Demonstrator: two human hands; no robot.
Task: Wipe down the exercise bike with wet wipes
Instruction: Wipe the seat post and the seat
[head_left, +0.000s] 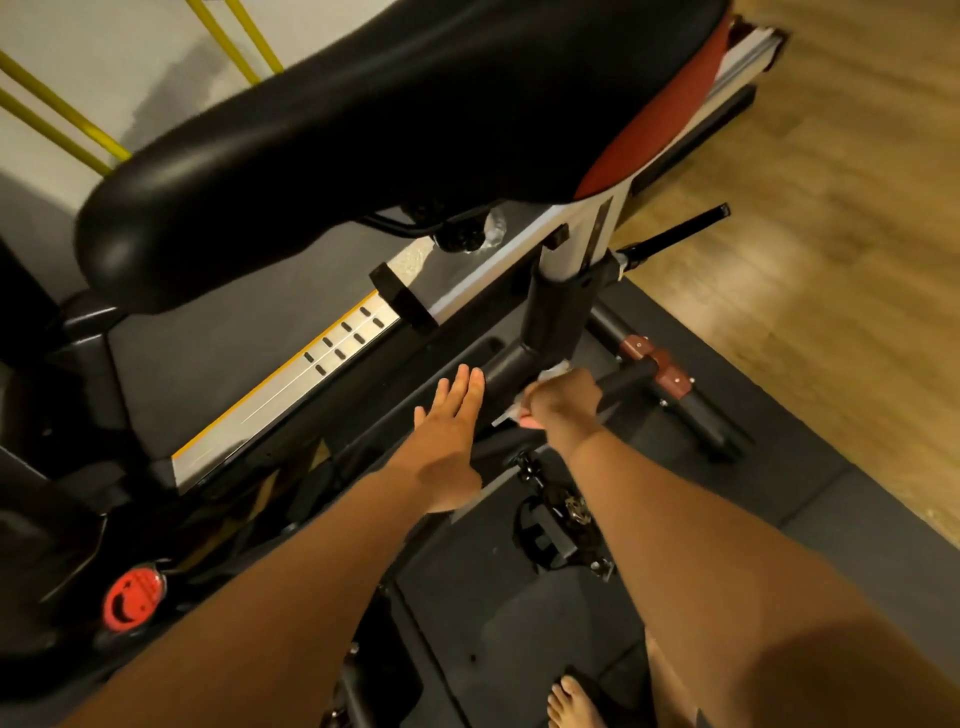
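Head view, 1 camera: you're mid-wipe on the exercise bike (574, 244), low on the black frame tube (511, 364) under the seat post. Your right hand (558, 400), at 5 o'clock from centre, has its fingers curled tight round the wet wipe (508, 415). Your left hand (449, 415), at its 9 o'clock, has straight fingers and holds nothing. Next, I'd say, you'll need steady pressure along the tube. The bike's black and silver, with the saddle (389, 130) at 12 o'clock.
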